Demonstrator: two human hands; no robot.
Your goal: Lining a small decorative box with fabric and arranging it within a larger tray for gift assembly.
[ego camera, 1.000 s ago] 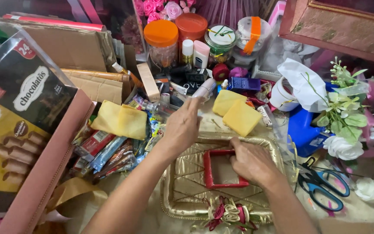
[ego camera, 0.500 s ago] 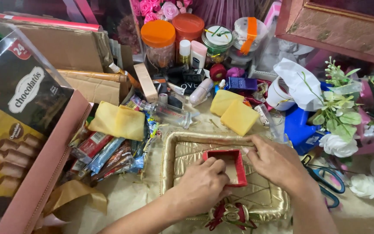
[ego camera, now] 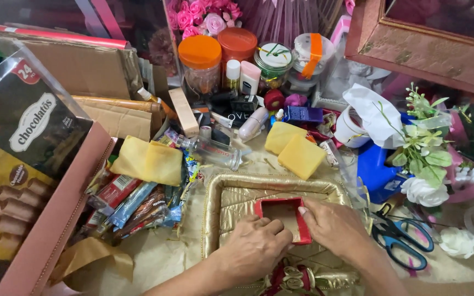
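Inside the gold quilted tray point(ego camera: 220, 192), near its middle, sits a small red open-topped box point(ego camera: 283, 215), shallow and roughly square, its pale inner floor showing. Both hands meet on it: the left hand point(ego camera: 254, 249) curls closed over the near-left rim, the right hand point(ego camera: 333, 225) pinches the right wall with thumb and fingers. The box lies directly ahead of both, equally near. Blue-handled scissors point(ego camera: 401, 241) rest just right of the tray.

A small open box point(ego camera: 283, 218) is sitting inside the padded tray point(ego camera: 231, 194), between both hands; scissors point(ego camera: 399, 238) are lying right of the tray, snack packets point(ego camera: 133, 200) left, jars point(ego camera: 199, 63) behind.
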